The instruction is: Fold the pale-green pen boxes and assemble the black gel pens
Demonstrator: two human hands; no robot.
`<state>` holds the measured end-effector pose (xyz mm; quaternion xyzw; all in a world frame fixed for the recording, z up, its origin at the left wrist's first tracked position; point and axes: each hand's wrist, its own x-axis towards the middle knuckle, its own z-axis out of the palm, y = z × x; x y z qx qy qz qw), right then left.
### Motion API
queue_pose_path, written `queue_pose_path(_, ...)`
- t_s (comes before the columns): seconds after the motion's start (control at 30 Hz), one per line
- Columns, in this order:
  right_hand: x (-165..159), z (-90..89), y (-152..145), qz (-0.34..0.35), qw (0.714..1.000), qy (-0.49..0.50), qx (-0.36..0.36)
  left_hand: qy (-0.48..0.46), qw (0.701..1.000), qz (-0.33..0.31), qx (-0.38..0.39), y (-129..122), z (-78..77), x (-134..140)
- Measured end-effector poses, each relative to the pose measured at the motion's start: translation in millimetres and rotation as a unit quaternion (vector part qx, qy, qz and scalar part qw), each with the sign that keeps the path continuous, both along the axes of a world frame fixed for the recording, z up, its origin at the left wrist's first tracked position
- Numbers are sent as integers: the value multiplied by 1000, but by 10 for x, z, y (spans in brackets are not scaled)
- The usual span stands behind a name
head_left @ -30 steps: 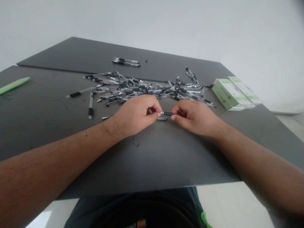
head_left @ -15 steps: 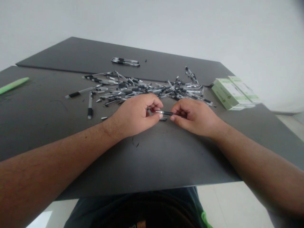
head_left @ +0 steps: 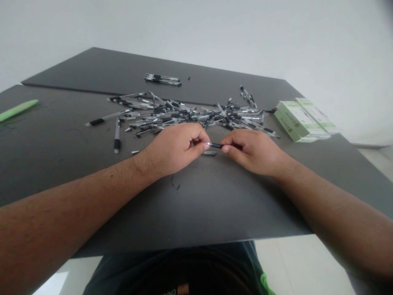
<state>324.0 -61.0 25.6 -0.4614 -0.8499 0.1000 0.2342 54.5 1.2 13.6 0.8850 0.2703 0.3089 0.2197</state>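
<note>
Between my two hands a pen with a dark grip (head_left: 216, 145) is held level, just above the table (head_left: 211, 200). My left hand (head_left: 182, 145) pinches its pale tip end between thumb and forefinger. The dark part is gripped by my right hand (head_left: 253, 149), whose curled fingers hide the rest of the pen. Under my left hand lies another pen (head_left: 210, 153), partly covered by the hand. A wide heap of clear and black pens (head_left: 159, 119) spreads just beyond both hands.
Two green and white boxes (head_left: 302, 121) stand at the right. A small bundle of pens (head_left: 162, 79) lies on the farther table. One pen with a black grip (head_left: 117, 136) rests left of the heap, and a long green object (head_left: 18, 110) sits at the far left.
My left thumb and forefinger have closed over the pen's tip, which showed bare before. Both hands stay in nearly the same place.
</note>
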Motion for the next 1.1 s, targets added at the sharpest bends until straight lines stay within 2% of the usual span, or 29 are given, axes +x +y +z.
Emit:
queue_pose_path(0.17, -7, -1, -5, -26, 1000, 5, -10, 3, 1000, -7, 18, 5, -4, 2)
queue_pose_path(0.47, 1, 11, -13, -10, 1000, -7, -11, 23, 998, -9, 60, -6, 42, -16)
queue_pose_path(0.67, -18, -21, -9, -18, 1000, 5, 4, 17, 998, -5, 61, -1, 23, -17)
queue_pose_path(0.87, 1, 44, -23, 3, 1000, -12, -22, 37, 997, -7, 62, -30, 93, -22)
queue_pose_path(1.1, -20, 31, -18, -19, 999, 0, -30, 39, 997, 3, 65, -27, 77, -24)
